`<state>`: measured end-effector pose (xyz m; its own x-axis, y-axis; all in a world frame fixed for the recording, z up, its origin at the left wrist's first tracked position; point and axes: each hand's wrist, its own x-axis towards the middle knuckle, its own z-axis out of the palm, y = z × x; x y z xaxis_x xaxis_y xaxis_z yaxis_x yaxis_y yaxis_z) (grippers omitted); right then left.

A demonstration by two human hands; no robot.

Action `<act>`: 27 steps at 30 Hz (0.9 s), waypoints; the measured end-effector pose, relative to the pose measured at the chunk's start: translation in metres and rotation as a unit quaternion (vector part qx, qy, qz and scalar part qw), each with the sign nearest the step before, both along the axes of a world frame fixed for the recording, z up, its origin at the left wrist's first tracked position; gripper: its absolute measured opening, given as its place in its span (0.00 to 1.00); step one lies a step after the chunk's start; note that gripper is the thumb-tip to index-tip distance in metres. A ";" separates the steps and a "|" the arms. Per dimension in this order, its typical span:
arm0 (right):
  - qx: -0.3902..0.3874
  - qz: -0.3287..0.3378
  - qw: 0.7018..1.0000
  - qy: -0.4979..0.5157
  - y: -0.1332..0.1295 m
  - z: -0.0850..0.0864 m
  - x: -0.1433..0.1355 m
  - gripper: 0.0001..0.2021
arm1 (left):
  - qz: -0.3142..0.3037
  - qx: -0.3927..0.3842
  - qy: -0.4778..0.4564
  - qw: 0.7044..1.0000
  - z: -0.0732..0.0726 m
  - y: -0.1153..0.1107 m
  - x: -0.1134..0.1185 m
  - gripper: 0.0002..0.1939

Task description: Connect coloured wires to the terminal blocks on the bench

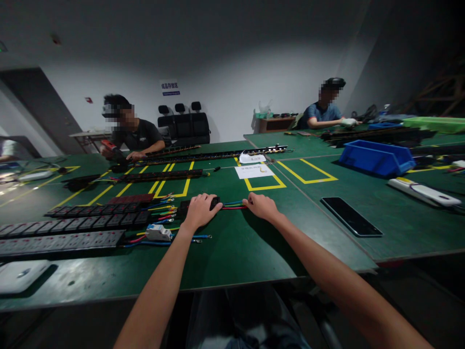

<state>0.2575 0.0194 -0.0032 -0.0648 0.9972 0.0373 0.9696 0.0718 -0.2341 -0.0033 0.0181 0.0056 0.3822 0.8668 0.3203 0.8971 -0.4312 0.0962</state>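
Observation:
My left hand (pixel 199 211) is closed over a short black socket block (pixel 184 207), whose ends show on both sides of the fingers. Blue, green and red wires (pixel 233 205) run from the block's right end. Around their far part my right hand (pixel 260 205) is closed, hiding the wire ends. To the left lie long power strips (pixel 83 238) in rows, with coloured leads and ring terminals pointing towards my left hand. A white circuit breaker (pixel 158 232) sits on the leads of the nearest strip.
On the green table (pixel 250 257) lie a phone (pixel 350 216), a white device (pixel 424 192), a blue bin (pixel 376 159) and paper labels (pixel 254 172). Farther strips (pixel 167 175) lie beyond. One person (pixel 136 135) handles a red tool at the far left; another person (pixel 322 115) sits far right.

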 end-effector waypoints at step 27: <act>0.000 0.000 1.000 0.003 0.000 -0.001 0.000 0.20 | 0.001 0.001 0.003 1.000 0.003 -0.003 0.002 0.30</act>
<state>0.2576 0.0194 -0.0037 -0.0644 0.9972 0.0376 0.9683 0.0715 -0.2393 -0.0018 0.0154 0.0084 0.3829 0.8668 0.3195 0.8985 -0.4298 0.0892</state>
